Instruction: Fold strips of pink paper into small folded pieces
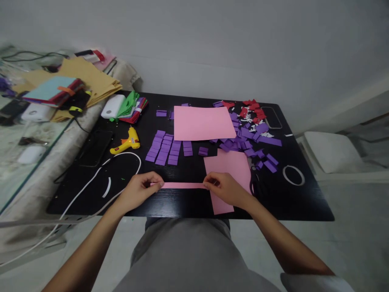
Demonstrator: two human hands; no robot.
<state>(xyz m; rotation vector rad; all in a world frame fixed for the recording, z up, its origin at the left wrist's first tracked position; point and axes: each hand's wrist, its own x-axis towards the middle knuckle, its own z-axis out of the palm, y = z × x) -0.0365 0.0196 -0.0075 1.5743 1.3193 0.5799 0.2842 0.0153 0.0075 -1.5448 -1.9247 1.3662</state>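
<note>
at the near edge of the black table (pixel 182 206), two hands are holding a thin pink strip (pixel 184 185) out straight, side to side. the left hand (pixel 142 188) is pinching one end between thumb and fingers, and the right hand (pixel 221 186) is pinching the other end. the right hand is also reaching over a cut pink sheet (pixel 232 164). a whole pink sheet (pixel 203 123) is lying farther back. rows of folded purple pieces (pixel 164 148) are sitting left of it, and a yellow glue gun (pixel 126 142) is resting beyond the left hand. red scraps (pixel 255 109) are lying at the back right.
</note>
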